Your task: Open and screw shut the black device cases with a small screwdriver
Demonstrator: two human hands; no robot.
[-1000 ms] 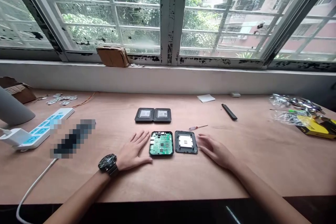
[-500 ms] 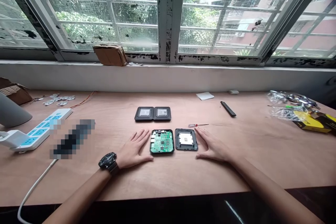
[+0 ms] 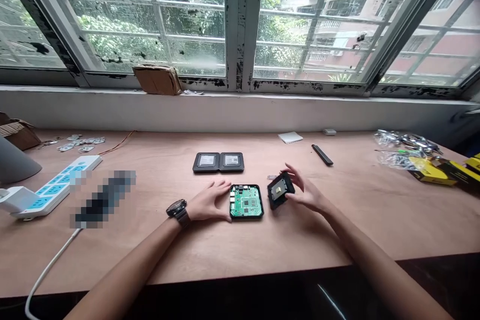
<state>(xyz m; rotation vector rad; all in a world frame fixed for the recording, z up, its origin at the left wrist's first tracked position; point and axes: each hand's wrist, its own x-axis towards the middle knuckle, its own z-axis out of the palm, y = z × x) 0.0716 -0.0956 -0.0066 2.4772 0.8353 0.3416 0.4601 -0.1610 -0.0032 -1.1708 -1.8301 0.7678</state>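
Note:
A black mini PC case (image 3: 263,202) lies flat with its green circuit board (image 3: 245,201) facing up. My left hand (image 3: 210,202), a black watch on its wrist, rests along the case's left side; its thumb and fingers are spread apart and touch the left corners. To the right, my right hand (image 3: 305,192) grips the black cover (image 3: 275,200) by its right edge, between the thumb below and the fingers above. The cover is tilted up off the table, its inner side with a pale pad showing. A small screwdriver (image 3: 271,177) is partly hidden behind it.
Two black square drives (image 3: 218,162) with white labels lie behind the case. A black bar (image 3: 322,155) and a white paper (image 3: 290,137) are farther back. A white power strip (image 3: 60,185) is at left; plastic bags (image 3: 407,145) and yellow boxes (image 3: 431,171) are at right.
The case has shifted right with my left hand now against it. My right hand has taken hold of the cover, which lay flat before, and tilted it up and slightly right.

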